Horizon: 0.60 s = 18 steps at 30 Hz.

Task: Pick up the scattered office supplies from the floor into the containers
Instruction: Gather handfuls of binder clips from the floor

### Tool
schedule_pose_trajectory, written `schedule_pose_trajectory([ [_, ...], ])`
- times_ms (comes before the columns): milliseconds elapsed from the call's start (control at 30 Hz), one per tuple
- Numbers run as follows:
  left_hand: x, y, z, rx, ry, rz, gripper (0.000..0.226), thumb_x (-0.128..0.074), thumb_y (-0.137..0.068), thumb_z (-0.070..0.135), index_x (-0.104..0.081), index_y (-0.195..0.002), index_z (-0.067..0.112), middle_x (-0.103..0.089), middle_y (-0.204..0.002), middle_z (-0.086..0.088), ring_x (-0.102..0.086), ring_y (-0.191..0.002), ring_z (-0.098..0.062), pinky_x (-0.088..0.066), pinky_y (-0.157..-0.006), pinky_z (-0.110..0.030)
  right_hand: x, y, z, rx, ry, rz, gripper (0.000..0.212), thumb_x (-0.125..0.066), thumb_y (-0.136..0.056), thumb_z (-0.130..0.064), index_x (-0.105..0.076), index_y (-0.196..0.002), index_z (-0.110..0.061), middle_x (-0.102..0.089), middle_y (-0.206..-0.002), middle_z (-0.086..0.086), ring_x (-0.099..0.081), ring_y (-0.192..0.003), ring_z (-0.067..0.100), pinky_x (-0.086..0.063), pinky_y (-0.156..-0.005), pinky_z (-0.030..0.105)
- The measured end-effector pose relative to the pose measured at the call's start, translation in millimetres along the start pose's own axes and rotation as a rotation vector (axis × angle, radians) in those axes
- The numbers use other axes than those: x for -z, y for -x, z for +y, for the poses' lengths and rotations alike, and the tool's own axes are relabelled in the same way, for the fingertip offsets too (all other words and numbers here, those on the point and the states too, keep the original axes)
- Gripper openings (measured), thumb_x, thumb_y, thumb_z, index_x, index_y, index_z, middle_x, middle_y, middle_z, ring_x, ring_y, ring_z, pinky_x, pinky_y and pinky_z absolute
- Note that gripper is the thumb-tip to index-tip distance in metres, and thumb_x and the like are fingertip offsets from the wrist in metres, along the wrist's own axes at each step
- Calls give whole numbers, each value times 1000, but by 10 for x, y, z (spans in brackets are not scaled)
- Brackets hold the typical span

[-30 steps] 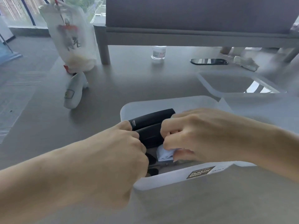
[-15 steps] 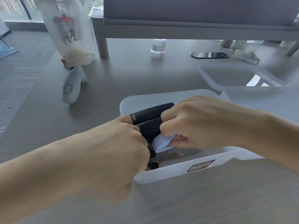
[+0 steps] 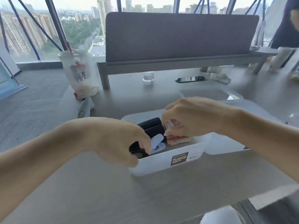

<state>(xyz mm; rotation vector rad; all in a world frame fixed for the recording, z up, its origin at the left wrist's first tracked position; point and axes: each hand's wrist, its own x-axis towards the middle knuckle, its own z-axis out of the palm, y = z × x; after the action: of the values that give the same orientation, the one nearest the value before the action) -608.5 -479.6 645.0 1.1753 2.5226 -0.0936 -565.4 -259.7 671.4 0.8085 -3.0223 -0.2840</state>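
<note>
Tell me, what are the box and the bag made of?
Box: probably plastic, milky and matte. Light glows through its walls, and its label reads PLASTIC.
Bag: likely thin plastic film, cloudy and crinkled. Its contents show through faintly.

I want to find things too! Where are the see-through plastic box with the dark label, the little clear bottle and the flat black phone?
see-through plastic box with the dark label (image 3: 155,164): head view, near wall.
little clear bottle (image 3: 148,77): head view, labelled body.
flat black phone (image 3: 191,79): head view, screen.
</note>
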Motion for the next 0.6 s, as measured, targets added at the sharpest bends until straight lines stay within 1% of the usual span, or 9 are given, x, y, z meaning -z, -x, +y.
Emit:
schedule_pose_trajectory([
  [100,154,168,294,-71,-25,27,29,-59,-86,47,-56,-114,49,-54,-105,25,-53,-99,0,-45,-88,-24,40,452,-52,-177,-200,47,30,-59,-91,-55,-62,-113,-34,-61,-90,-16,-55,-74,7,-46,-65,30],
  [167,222,248,559,-134,-44,69,31,-59,-87,44,-58,-119,47,-55,-108,25,-55,-98,-3,-45,-87,-24,38,859,-137,-294,-266,67,35,-60,-90,-56,-60,-116,-33,-60,-90,-16,-55,-76,2,-47,-69,31],
  [233,209,286,818,-198,-104,114,32,-59,-90,41,-61,-122,40,-58,-116,22,-56,-101,-5,-44,-88,-24,45,1299,-264,-402,-255,75,39,-61,-91,-54,-59,-121,-31,-60,-93,-17,-54,-78,0,-47,-73,29],
  [267,168,302,950,-219,-125,125,31,-60,-90,40,-62,-121,37,-60,-118,18,-58,-104,-7,-46,-91,-25,53,1522,-349,-456,-244,78,40,-61,-91,-54,-59,-123,-30,-59,-93,-18,-54,-79,-1,-46,-73,28],
  [333,74,386,1242,-264,-153,156,28,-61,-89,41,-64,-116,36,-62,-114,16,-60,-106,-11,-48,-91,-26,73,1976,-567,-541,-220,91,41,-61,-90,-54,-60,-123,-29,-58,-90,-19,-54,-79,-1,-44,-72,25],
  [400,-31,513,1551,-322,-162,189,25,-62,-88,42,-65,-112,37,-62,-106,19,-61,-102,-10,-49,-90,-28,106,2392,-826,-606,-191,83,41,-61,-90,-55,-61,-120,-27,-58,-87,-18,-54,-77,-2,-44,-68,23],
  [467,-164,693,1900,-401,-168,222,24,-61,-89,43,-65,-112,38,-63,-103,20,-61,-97,-8,-50,-89,-29,149,2764,-1140,-667,-185,69,39,-62,-91,-54,-63,-116,-25,-59,-87,-16,-57,-78,1,-50,-72,27],
  [533,-302,844,2256,-479,-192,218,25,-59,-91,41,-65,-115,37,-64,-106,19,-58,-94,-5,-46,-83,-24,179,3102,-1481,-734,-189,50,37,-61,-92,-52,-63,-117,-25,-60,-91,-14,-58,-82,4,-52,-79,31],
  [600,-449,956,2597,-567,-185,188,26,-59,-92,39,-65,-117,34,-66,-111,15,-58,-93,-5,-48,-83,-24,163,3421,-1824,-814,-188,25,37,-59,-93,-52,-61,-119,-27,-61,-93,-13,-59,-84,4,-51,-79,29],
])
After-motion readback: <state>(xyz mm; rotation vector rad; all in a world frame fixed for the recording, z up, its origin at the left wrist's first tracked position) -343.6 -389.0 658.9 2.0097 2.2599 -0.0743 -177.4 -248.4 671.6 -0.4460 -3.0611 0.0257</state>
